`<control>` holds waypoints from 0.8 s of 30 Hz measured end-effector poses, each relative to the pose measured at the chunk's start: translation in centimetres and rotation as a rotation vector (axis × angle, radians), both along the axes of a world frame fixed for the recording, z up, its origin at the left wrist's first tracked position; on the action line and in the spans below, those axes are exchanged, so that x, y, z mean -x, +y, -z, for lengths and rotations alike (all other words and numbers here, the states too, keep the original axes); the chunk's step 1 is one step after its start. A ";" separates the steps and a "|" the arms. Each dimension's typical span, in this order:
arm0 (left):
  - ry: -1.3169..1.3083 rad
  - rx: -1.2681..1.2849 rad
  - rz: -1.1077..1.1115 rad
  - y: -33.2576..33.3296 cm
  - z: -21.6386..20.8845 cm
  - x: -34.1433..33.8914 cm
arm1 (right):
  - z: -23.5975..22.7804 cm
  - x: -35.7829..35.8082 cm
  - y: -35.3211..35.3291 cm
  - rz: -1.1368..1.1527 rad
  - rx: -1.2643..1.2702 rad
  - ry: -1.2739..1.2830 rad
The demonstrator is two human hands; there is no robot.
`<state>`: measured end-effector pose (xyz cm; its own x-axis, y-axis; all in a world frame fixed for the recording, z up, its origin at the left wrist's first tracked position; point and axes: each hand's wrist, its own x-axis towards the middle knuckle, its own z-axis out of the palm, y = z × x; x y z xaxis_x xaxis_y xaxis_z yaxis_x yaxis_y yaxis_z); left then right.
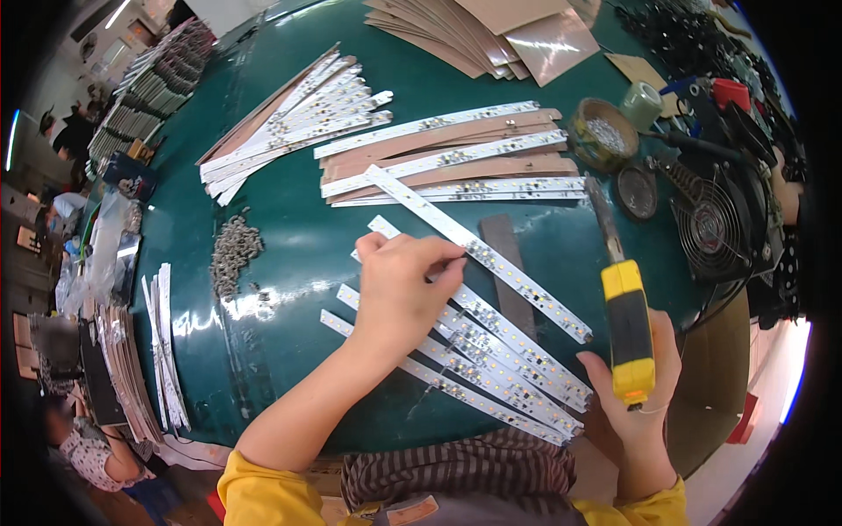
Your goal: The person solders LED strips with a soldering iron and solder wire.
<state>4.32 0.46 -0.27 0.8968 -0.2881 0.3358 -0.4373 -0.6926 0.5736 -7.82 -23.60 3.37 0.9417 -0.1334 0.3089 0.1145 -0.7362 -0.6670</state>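
My left hand [405, 285] is above several white LED strips [491, 355] fanned out at the near middle of the table. Its thumb and forefinger are pinched together beside a single LED strip [491, 257] that lies slantwise above the others. Whatever is in the pinch is too small to make out. On the right, my right hand [645, 394] is closed round a yellow and black soldering gun [630, 337]. The gun's metal tip points away from me, towards the far strips. A dark flat bar [507, 272] lies partly beneath the slanting strip.
More LED strips [447, 158] lie on brown boards beyond my hands. A fanned bundle [289, 123] lies far left, near a heap of small grey parts [235, 250]. At right stand a tin of pellets [605, 136], a round tin [636, 191] and a fan [709, 230].
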 end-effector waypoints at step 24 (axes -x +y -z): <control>-0.098 0.011 -0.038 -0.7 -0.1 0.6 | -0.2 -0.8 -0.1 -0.097 0.020 -0.001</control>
